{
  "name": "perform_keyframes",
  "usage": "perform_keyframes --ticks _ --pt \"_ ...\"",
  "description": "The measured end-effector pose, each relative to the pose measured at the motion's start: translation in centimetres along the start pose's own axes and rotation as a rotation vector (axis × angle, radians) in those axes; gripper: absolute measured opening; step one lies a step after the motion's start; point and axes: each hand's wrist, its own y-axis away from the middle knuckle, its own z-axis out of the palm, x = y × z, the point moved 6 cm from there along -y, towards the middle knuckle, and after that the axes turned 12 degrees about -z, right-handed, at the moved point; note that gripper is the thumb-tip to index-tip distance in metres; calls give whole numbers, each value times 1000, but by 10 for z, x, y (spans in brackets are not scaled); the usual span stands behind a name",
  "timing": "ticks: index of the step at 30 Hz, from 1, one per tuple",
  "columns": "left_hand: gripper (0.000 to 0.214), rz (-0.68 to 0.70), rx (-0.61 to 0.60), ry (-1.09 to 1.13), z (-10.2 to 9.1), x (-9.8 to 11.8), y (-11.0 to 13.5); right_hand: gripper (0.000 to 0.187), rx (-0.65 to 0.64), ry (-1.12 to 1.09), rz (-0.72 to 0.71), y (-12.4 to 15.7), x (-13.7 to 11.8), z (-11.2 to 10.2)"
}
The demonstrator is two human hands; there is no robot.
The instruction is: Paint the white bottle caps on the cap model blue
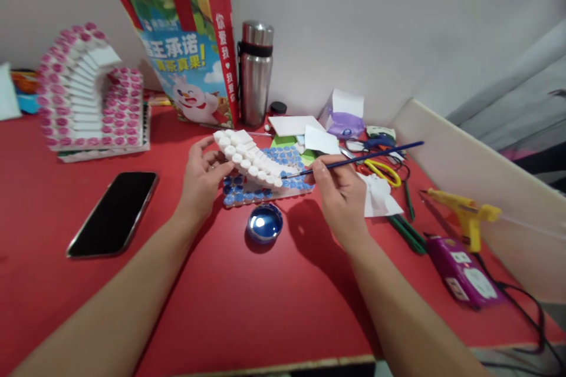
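A white-and-blue model [260, 169] built of small round caps sits on the red table [247, 306]; its base caps are blue and its stepped rows are white. My left hand [201, 179] grips its left end, fingers curled round the white steps. My right hand [340, 194] pinches a thin blue paintbrush [367, 157], whose tip rests against the caps at the model's right side. A small round dish of blue paint [264, 222] stands just in front of the model, between my hands.
A black phone [114, 212] lies at left. A pink-and-white cap model [91, 91], a printed bag [186, 53] and a steel flask [255, 73] stand behind. Scissors [378, 168], paper, a yellow glue gun [464, 215] and a purple pack [462, 274] lie at right.
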Motion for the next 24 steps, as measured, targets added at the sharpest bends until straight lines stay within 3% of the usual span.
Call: perform_keyframes --ticks 24 --pt "74 11 13 -25 -3 -2 -1 18 -109 55 -72 2 -1 11"
